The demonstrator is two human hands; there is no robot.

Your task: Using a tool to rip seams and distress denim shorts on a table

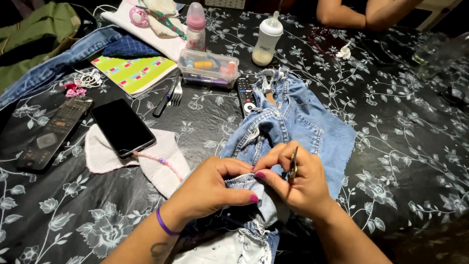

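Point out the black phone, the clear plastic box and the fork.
black phone [123,127], head view, middle of its dark screen.
clear plastic box [208,67], head view, centre of its front wall.
fork [176,94], head view, base of its tines.

A black cloth with a pale flower print covers the counter. At the left lie a dark remote control and a black phone, the phone resting on a pinkish-white cloth with a string of pink beads beside it. Farther back are a striped green notebook, a fork, a clear plastic box of small sewing bits, a second remote, a pink-topped baby bottle and a white baby bottle. Another person's forearms rest at the far edge.
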